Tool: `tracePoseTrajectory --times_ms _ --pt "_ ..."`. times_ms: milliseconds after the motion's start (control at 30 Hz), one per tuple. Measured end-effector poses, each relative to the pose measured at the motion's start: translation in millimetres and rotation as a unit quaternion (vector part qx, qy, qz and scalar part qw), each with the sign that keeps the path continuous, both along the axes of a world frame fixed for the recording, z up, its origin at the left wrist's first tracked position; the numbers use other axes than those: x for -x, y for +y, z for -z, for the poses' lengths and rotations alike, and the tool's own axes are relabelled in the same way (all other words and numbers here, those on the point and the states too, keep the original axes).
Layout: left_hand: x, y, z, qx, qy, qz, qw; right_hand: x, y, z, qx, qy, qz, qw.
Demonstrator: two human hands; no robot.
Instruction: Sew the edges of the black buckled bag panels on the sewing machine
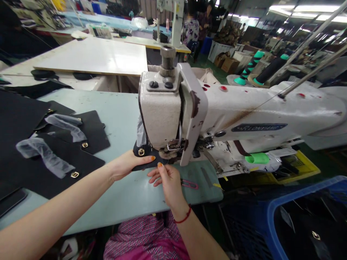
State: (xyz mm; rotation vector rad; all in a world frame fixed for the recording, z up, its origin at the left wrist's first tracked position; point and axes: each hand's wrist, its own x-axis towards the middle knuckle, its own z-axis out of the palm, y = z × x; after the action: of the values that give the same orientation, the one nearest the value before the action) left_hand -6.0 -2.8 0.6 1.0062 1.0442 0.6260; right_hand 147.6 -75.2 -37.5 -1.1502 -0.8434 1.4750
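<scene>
My left hand (124,167) grips a black leather-like piece (146,164) with a gold clasp, its thumb pressed flat on top. The piece lies under the head of a white sewing machine (159,108), and its far part is hidden there. At the near edge of the same piece, my right hand (171,182) has its thumb on the rim, with other fingers loosely curled below. A pink-handled thread snipper (189,184) rests on the table just right of that hand.
Black pieces (92,133) with gold clasps and translucent wrapped straps (48,155) lie left on the pale green table (116,202). A blue crate (273,213) with black pieces stands at lower right. Thread cones (249,66) stand behind the machine, and people (191,30) are farther back.
</scene>
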Motion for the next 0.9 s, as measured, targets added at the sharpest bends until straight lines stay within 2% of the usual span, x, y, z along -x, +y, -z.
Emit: tracePoseTrajectory --times_ms 133,400,700,900 --pt "-2.8 0.0 -1.7 -0.008 0.001 -0.012 1.000 1.9 2.1 3.1 0.002 0.010 0.006 1.000" --pt "-0.7 8.0 4.5 -0.017 0.001 -0.022 1.000 8.1 8.8 1.8 0.005 0.006 0.013 1.000" --pt "-1.5 16.3 -6.3 -0.038 0.011 -0.023 0.999 17.0 15.6 1.7 0.003 -0.005 0.034 0.999" --pt "-2.2 10.4 -0.6 -0.019 -0.016 -0.046 0.999 19.6 17.1 0.1 -0.007 -0.002 0.051 0.999"
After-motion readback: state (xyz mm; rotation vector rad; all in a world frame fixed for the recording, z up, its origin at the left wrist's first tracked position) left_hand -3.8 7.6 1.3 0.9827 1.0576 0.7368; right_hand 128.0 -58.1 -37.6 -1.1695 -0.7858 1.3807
